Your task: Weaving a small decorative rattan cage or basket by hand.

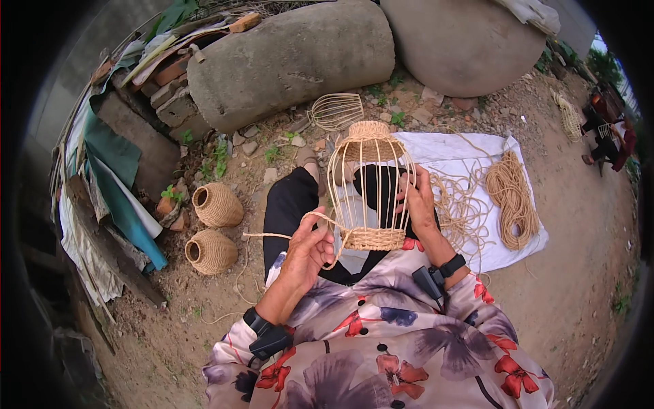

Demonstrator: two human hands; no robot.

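Observation:
In front of me is a half-woven basket frame (372, 238), with thin bare upright ribs between a woven band at the near end and a woven neck at the far end. My right hand (420, 204) is closed around the ribs on its right side. At the lower left, my left hand (310, 247) pinches a strand of cord (269, 235). The cord loops beside the near band, and its tail runs left and down to the ground. Part of the left fingers' grip is hidden.
Two finished woven baskets (218, 204) lie on the dirt at left. A white sheet (436, 142) at right carries loose cord and a coiled cord bundle (512, 201). Another bare frame (336, 112) lies beyond, near a concrete cylinder (293, 61). A person (613, 133) sits far right.

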